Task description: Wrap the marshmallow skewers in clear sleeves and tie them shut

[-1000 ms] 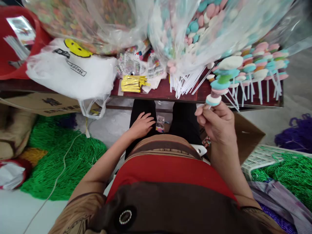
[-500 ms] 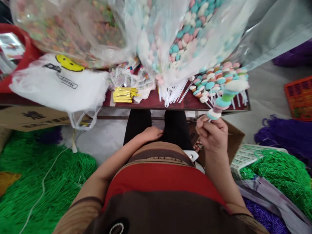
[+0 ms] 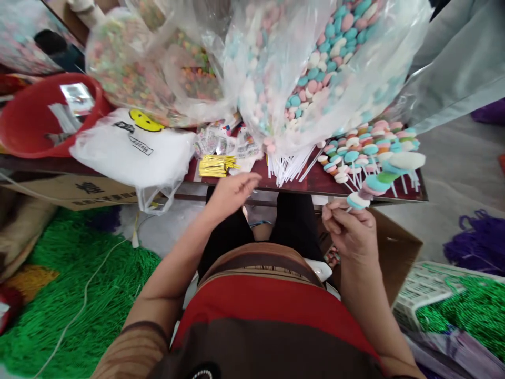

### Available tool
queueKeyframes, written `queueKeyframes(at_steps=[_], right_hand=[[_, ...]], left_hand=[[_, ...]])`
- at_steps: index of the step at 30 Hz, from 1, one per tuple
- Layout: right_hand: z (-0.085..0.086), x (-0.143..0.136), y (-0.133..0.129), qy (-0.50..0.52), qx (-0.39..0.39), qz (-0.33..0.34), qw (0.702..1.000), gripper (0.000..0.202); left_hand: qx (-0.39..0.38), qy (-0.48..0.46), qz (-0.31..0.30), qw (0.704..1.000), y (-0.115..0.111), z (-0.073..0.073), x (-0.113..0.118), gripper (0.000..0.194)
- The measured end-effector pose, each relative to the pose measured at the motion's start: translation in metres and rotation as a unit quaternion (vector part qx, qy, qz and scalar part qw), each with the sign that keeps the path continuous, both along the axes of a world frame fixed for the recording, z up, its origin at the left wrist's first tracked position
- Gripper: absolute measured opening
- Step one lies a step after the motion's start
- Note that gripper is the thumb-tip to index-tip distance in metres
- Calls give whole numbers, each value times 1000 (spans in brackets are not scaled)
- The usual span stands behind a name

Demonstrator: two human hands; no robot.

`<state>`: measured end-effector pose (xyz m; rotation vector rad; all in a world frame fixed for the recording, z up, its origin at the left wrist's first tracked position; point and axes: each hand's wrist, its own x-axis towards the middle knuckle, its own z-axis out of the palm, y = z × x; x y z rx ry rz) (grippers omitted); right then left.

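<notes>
A marshmallow skewer (image 3: pixel 376 181), threaded with white, blue, pink and green pieces, leans up and rightward from my right hand (image 3: pixel 351 229). My right fingers pinch its stick just below the lowest piece. Over my lap, at the table's front edge, is my left hand (image 3: pixel 235 193), its fingers curled together; whether they hold anything small is hidden. Closest to it lies a bundle of yellow twist ties (image 3: pixel 216 166). White sticks (image 3: pixel 288 163) fan out farther right. Finished-looking marshmallow skewers (image 3: pixel 359 150) are piled at the table's right end, behind the held one.
Large clear bags of marshmallows (image 3: pixel 315 73) and orange-green candies (image 3: pixel 158 73) stand along the back. A white smiley plastic bag (image 3: pixel 134 158) and a red basin (image 3: pixel 23 121) are at left. An open cardboard box (image 3: pixel 398 247) sits below right, beside a white basket (image 3: pixel 410 295).
My left hand has risen from my lap to the table's front edge near the yellow ties. My right hand still holds the skewer. The view has shifted, showing more of the red basin.
</notes>
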<state>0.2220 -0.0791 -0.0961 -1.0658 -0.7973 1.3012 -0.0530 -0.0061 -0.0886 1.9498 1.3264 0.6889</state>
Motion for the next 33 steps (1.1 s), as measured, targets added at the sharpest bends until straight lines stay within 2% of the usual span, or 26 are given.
queueKeyframes(at_steps=[2, 3, 6, 8, 11, 15, 17, 20, 23, 26, 29, 33], right_hand=[[-3, -5, -2, -4, -9, 5, 1000, 3], [-3, -7, -4, -7, -15, 8, 1000, 4], [-4, -12, -8, -23, -30, 14, 999, 5], [-3, -14, -10, -34, -31, 10, 999, 6], [1, -15, -12, -37, -31, 0, 999, 5], [1, -16, -11, -35, -32, -15, 999, 5], [-1, -17, -11, -38, -33, -12, 999, 6], [-6, -17, -11, -50, -33, -3, 998, 6], [-8, -15, -11, -56, -30, -2, 998, 6], [-6, -16, -6, -61, -39, 1, 997, 7], [1, -20, 7, -71, -57, 7, 996, 15], [10, -31, 41, -85, -44, -6, 995, 31]], left_hand=[[69, 82, 96, 990, 34, 8, -6, 31], [85, 127, 123, 981, 52, 8, -6, 30], [80, 213, 177, 957, 103, -1, 6, 28], [42, 237, 178, 954, 126, -11, 17, 27], [27, 216, 184, 959, 142, -27, 27, 29], [32, 157, 195, 968, 155, -47, 18, 15], [36, 111, 197, 973, 161, -53, 12, 6], [47, 95, 212, 971, 168, -54, 9, 14], [59, 108, 228, 966, 169, -47, 7, 17], [111, 121, 224, 961, 155, -36, -4, 15], [197, 108, 174, 959, 122, -24, -15, 20], [354, 52, 22, 934, 64, -15, -10, 30]])
